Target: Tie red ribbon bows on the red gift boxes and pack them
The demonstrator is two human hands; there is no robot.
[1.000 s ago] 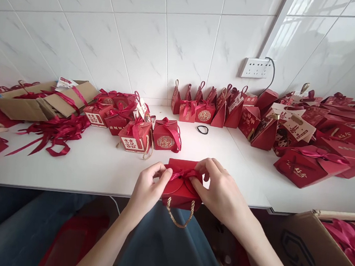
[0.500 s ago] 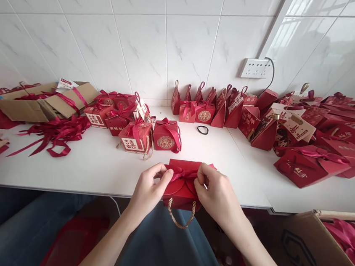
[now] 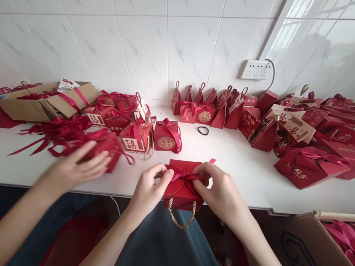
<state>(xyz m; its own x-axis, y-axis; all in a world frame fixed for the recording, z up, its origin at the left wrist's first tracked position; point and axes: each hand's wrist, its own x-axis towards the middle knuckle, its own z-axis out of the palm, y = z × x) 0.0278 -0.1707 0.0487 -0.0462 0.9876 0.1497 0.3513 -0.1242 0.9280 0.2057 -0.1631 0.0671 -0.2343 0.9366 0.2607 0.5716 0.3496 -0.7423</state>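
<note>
A red gift box (image 3: 180,194) with a gold rope handle (image 3: 178,224) sits at the table's front edge, its lid flaps folded over one another. Across its top a red ribbon (image 3: 182,175) is tied in a bow. My left hand (image 3: 151,183) pinches the bow's left loop between thumb and fingers. On the other side my right hand (image 3: 216,185) has thumb and fingertips closed on the ribbon near the knot. One ribbon end sticks up behind that hand.
A co-worker's hand (image 3: 77,167) holds a blurred red box at left. Several finished boxes (image 3: 167,135) stand behind mine, beside loose ribbons and a cardboard box (image 3: 24,106). A black hair tie (image 3: 202,130) lies centrally. More red boxes (image 3: 310,166) pile up at right, above an open carton (image 3: 292,246).
My right fingers have shifted on the ribbon, closer to the knot, and its end now sticks up. My left hand stays put. The co-worker's hand has come in from the left with a red box.
</note>
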